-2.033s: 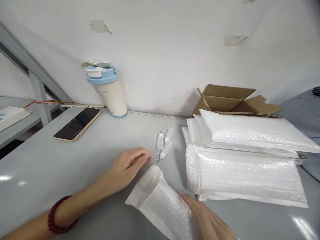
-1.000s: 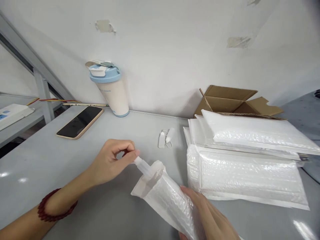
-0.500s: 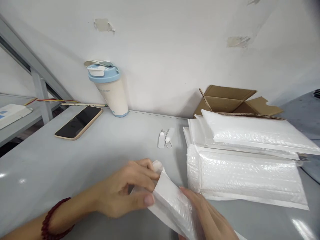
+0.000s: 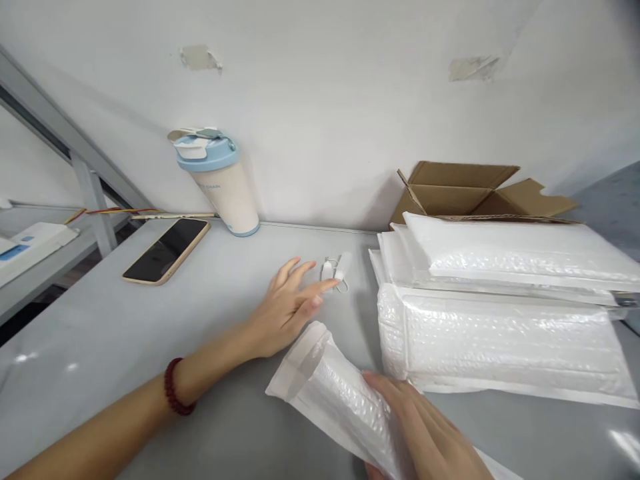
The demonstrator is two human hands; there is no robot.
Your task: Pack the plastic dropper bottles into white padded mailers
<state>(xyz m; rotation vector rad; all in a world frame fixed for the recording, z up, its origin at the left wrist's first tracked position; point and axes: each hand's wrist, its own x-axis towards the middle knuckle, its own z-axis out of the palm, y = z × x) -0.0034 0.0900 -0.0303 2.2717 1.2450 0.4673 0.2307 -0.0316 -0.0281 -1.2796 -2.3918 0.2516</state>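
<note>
My right hand (image 4: 425, 427) is wrapped round a white bubble mailer (image 4: 345, 393) at the bottom centre, whose mouth gapes toward the upper left. Beyond the mailer, my left hand (image 4: 290, 307) reaches over the table with its fingers spread. Its index fingertip is at two small white tags with loops (image 4: 343, 267), partly covering them; whether it touches them I cannot tell. A dark red beaded bracelet (image 4: 176, 387) circles the left wrist.
Several white bubble mailers (image 4: 500, 340) lie stacked at right, before an open cardboard box (image 4: 450, 193). A phone (image 4: 167, 250) and a cream tumbler with a blue lid (image 4: 233, 193) are at back left. Behind the grey table (image 4: 225, 427) is a white wall.
My left hand has let go of the mailer's mouth and moved up and right to the small tags, its fingers spreading. The mailer's opening now shows wider. My right hand still holds it.
</note>
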